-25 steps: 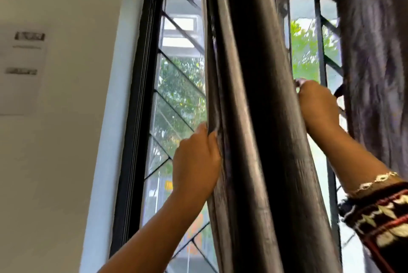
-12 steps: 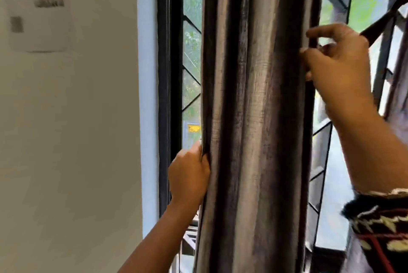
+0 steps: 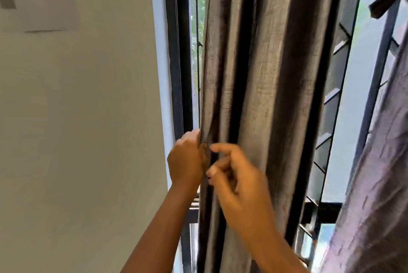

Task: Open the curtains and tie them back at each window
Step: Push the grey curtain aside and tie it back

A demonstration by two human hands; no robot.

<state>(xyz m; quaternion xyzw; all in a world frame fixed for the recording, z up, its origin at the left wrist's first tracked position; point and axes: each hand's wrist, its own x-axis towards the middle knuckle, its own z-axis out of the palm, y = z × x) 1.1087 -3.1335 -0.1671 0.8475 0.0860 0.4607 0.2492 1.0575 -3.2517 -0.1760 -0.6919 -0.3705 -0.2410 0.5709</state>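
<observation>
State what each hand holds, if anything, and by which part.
The left hand grips the gathered curtain by its left edge. The right hand is at the same folds; blur hides any grip.

We stand in a lived-in room: grey curtains (image 3: pixel 265 74), a barred window (image 3: pixel 335 107), plain painted wall (image 3: pixel 77 118).

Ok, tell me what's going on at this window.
A person has the grey curtain bunched into one thick column beside the window frame. Their left hand grips the bunch's left edge; the right hand sits beside it, fingers curled at a fold, too blurred to tell if it pinches. No tie goes around the bunch yet. A second curtain hangs on the right.
</observation>
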